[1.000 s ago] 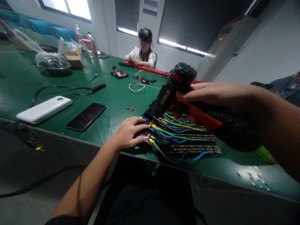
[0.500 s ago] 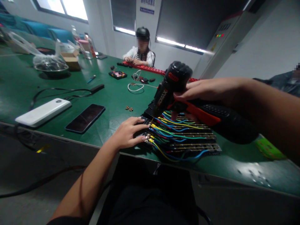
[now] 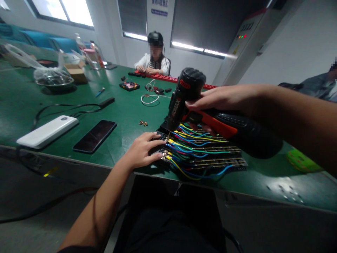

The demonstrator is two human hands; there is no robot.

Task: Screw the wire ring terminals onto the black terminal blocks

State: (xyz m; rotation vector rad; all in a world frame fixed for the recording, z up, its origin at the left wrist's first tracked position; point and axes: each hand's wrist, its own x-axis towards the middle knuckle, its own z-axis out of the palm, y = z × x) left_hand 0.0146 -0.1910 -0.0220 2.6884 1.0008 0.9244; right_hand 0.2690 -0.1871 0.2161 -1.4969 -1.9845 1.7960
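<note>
My right hand (image 3: 223, 100) is wrapped round the handle of a black and orange cordless drill (image 3: 177, 105), tilted with its thin bit pointing down. The bit's tip is at the terminals of a black terminal block (image 3: 163, 151); whether it sits in a screw is too small to tell. My left hand (image 3: 143, 149) rests on the block with fingers spread, the fingertips beside the bit and the metal terminals. Yellow, green, blue and red wires (image 3: 195, 150) run from the terminals to the right, over black strips (image 3: 223, 162) with metal rows.
Several small brass screws (image 3: 143, 123) lie beyond my left hand. A phone (image 3: 95, 136) and a white power bank (image 3: 48, 130) are to the left. A green packet (image 3: 302, 161) lies right. Across the green table (image 3: 110, 109) sits another person (image 3: 154, 61) behind a red rail.
The view has shifted slightly, so most things appear a little further left. The drill is still at the terminal block, and my left hand still rests on it.
</note>
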